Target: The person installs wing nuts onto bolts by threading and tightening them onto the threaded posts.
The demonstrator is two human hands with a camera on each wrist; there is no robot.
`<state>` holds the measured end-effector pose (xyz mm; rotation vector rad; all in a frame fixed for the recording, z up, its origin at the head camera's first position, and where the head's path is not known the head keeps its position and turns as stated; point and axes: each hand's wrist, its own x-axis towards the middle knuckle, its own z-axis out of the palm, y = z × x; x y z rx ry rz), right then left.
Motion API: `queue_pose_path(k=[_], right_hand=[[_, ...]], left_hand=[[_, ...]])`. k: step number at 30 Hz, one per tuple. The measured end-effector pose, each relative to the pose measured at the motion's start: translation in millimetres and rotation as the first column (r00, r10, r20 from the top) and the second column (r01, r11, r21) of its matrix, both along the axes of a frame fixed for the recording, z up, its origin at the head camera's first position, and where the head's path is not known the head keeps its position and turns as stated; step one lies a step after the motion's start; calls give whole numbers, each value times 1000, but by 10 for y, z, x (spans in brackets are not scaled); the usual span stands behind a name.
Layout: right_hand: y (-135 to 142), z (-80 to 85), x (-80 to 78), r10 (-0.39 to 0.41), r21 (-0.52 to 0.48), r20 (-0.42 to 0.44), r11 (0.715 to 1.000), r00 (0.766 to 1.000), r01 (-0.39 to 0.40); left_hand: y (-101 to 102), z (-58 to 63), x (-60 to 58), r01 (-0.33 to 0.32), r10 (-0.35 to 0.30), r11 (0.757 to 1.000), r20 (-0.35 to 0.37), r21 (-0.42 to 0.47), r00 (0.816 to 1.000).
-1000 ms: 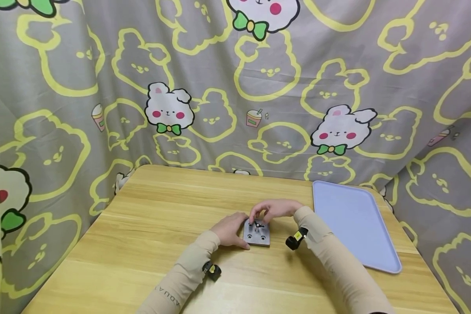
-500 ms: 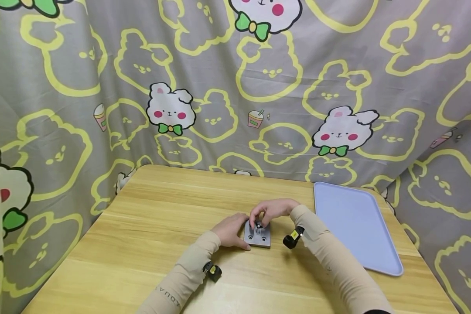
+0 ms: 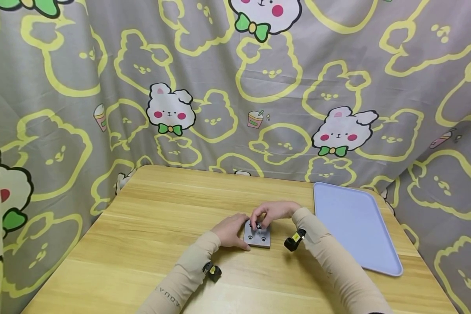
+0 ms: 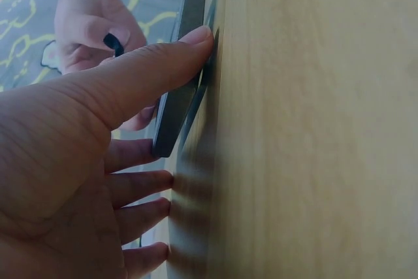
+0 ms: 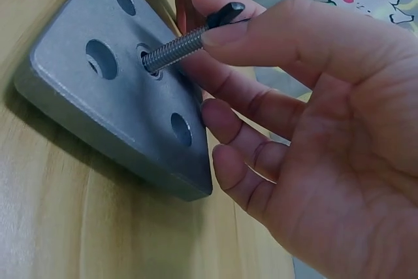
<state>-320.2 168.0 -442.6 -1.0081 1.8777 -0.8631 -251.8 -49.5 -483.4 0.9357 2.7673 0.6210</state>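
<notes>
Apparently mid-job, with the work centred on one bolt.

Head view: a metal plate [image 3: 257, 243] lies flat on the wooden table [image 3: 172, 196], between both hands. Left hand [image 3: 230, 231] spans its left side, thumb at the near edge, fingertips toward the far edge. Right hand [image 3: 276, 210] is above the far part, fingers bent down to the bolt [image 3: 258, 227]. Pale blue tray [image 3: 357, 226] off to the right, well apart from the plate.

Left wrist view: thumb along one edge of the plate, index tip touching its corner; remaining fingers spread apart, tips down near the table. Reads as bracing the plate between thumb and finger. Right hand partly hidden beyond.

Right wrist view, the most telling: thumb and index clamped on the bolt's black head [image 5: 225, 15]; the other fingers loosely bent beside the plate. The bolt's tip sits in one hole, leaning somewhat in this view, with a long run of bare thread standing out. Three other holes [image 5: 181, 129] show, no bolt seen in them.

Judged progress: bolt and hole engaged at the tip, seating far from complete. Whether it is being driven in or backed out, cannot tell; most of the turning seems left if inward.
</notes>
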Motion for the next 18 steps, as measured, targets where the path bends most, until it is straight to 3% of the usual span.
queue_pose_path(k=[10,18], right_hand=[[103,-118,61,-104,-59,-73,993,992,100],[144,-209,222,-263,-162,-140,957,955,240]], left_hand=[[2,2,8,-8,8,1000,8,-15,1000],[4,-15,-3,-3,3,1000,-3,-28,1000]])
